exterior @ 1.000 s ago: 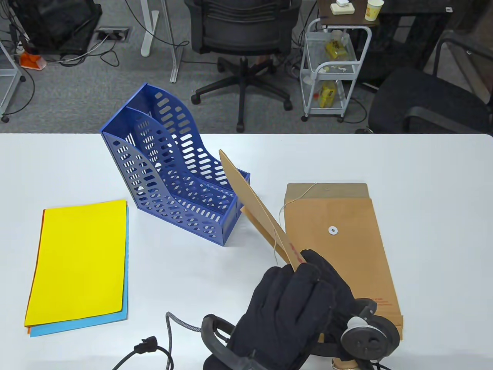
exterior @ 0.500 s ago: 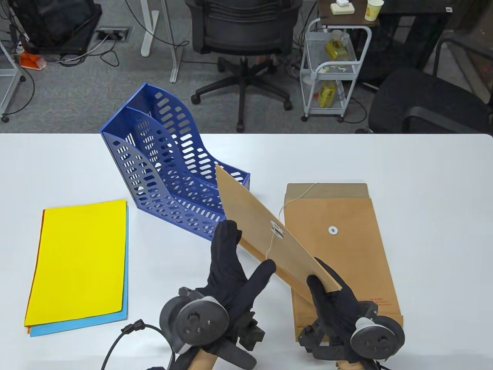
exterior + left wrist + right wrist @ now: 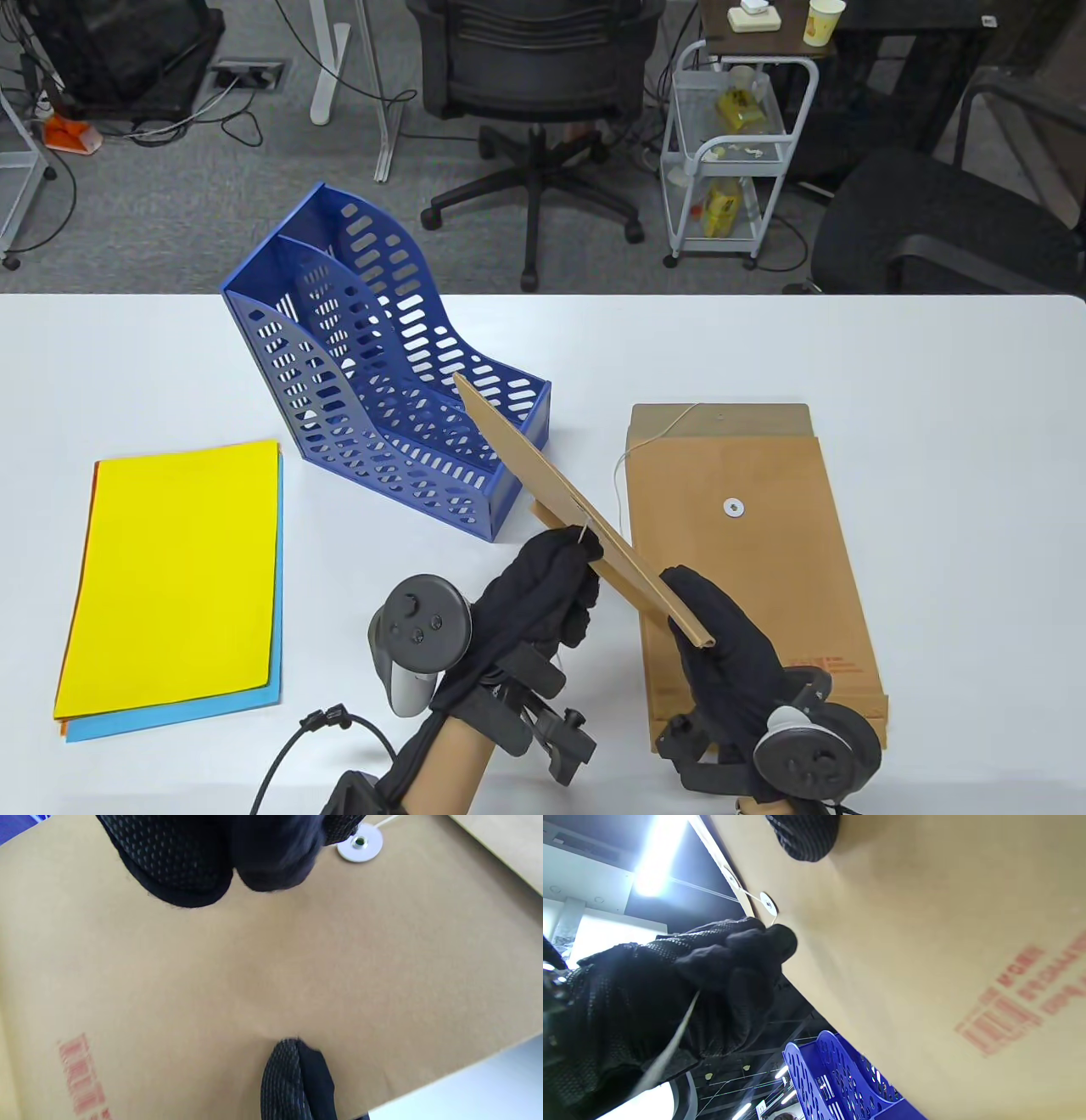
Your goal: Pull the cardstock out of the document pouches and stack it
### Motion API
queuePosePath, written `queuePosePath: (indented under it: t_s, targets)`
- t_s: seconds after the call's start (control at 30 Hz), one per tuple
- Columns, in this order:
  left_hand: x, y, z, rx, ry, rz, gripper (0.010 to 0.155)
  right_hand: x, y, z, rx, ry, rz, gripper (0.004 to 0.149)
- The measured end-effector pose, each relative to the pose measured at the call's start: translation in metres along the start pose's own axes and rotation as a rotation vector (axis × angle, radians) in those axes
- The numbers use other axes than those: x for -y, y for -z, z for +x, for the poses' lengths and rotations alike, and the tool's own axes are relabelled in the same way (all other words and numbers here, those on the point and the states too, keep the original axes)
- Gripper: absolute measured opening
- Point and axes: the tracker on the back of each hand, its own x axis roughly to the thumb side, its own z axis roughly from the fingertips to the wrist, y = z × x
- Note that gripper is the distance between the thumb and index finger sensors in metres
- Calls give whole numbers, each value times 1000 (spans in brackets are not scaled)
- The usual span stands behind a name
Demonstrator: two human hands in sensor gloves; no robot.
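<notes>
A brown document pouch is held tilted above the table, almost edge-on in the table view. My right hand grips its near lower end. My left hand pinches the white closure string beside the pouch's white disc. The pouch's face fills the left wrist view. The right wrist view shows my left hand closed on the string. A second brown pouch lies flat under my right hand. A cardstock stack, yellow on top, lies at the left.
A blue perforated file holder stands just beyond the raised pouch's far tip, and also shows in the right wrist view. A black cable lies at the table's near edge. Office chairs and a cart stand behind the table.
My left hand has turned over and closed, going from resting open against the pouch to pinching its string. The pouch has tipped more edge-on. My right hand keeps its grip.
</notes>
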Motion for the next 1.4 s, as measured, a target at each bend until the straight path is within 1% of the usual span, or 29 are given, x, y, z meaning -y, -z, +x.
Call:
queuePosePath:
  t_s: [0.07, 0.13, 0.2, 0.27, 0.33, 0.4, 0.47, 0.5, 0.53, 0.6, 0.67, 0.73, 0.8, 1.03, 1.1, 1.13, 1.2, 1.23, 1.27, 1.3, 1.37, 1.4]
  targets:
    - [-5, 1, 2, 12, -21, -24, 41, 0, 0, 0, -10, -18, 0, 38]
    - [-10, 0, 5, 30, -62, 11, 41, 0, 0, 0, -16, -38, -1, 38]
    - [-17, -3, 10, 62, -66, 67, 40, 0, 0, 0, -17, -57, -2, 38]
    - [-23, -7, 18, 133, -18, 102, 40, -1, 0, 0, -25, -67, 1, 38]
    - [-25, -11, 26, 181, 40, 112, 41, -2, 0, 1, -16, -78, 8, 38]
    - [-24, -16, 33, 231, 119, 88, 41, -3, 0, 4, -4, -90, 7, 38]
    - [-20, -20, 38, 271, 223, 29, 40, -2, 0, 5, -5, -79, 2, 38]
    - [-16, -22, 39, 277, 303, -19, 40, -2, 0, 5, -7, -72, -2, 38]
    - [-13, -23, 40, 272, 380, -46, 40, -2, 0, 5, -8, -70, -4, 38]
    - [-7, -25, 40, 273, 504, -75, 40, -1, 0, 4, -13, -71, -10, 38]
    - [-2, -25, 38, 240, 614, -97, 40, 1, 0, 2, -24, -58, -19, 38]
    - [-2, -24, 34, 195, 652, -99, 40, 2, 0, 1, -32, -34, -28, 38]
    - [-6, -21, 29, 149, 651, -95, 40, 4, 0, 0, -39, -12, -37, 38]
    - [-39, -18, 6, -1, 583, 73, 40, 6, 0, -1, -47, 0, -44, 38]
    - [-51, -21, 2, -16, 563, 146, 40, 6, 0, -2, -50, 5, -45, 38]
    - [-59, -23, 1, -24, 551, 216, 41, 6, 0, -2, -40, -6, -38, 38]
    - [-69, -27, 0, -15, 531, 294, 47, 5, 1, -1, -31, -20, -28, 38]
    - [-73, -29, 0, -10, 527, 302, 58, 4, 1, 0, -28, -21, -23, 38]
    - [-75, -32, 2, 7, 528, 319, 68, 4, 1, 1, -22, -23, -21, 38]
    - [-77, -36, 4, 56, 541, 361, 73, 3, 1, 2, -12, -38, -19, 38]
    - [-77, -46, 13, 181, 612, 468, 74, 3, 1, 4, 8, -74, -16, 38]
    - [-75, -50, 20, 257, 692, 493, 73, 2, 0, 5, 16, -89, -13, 38]
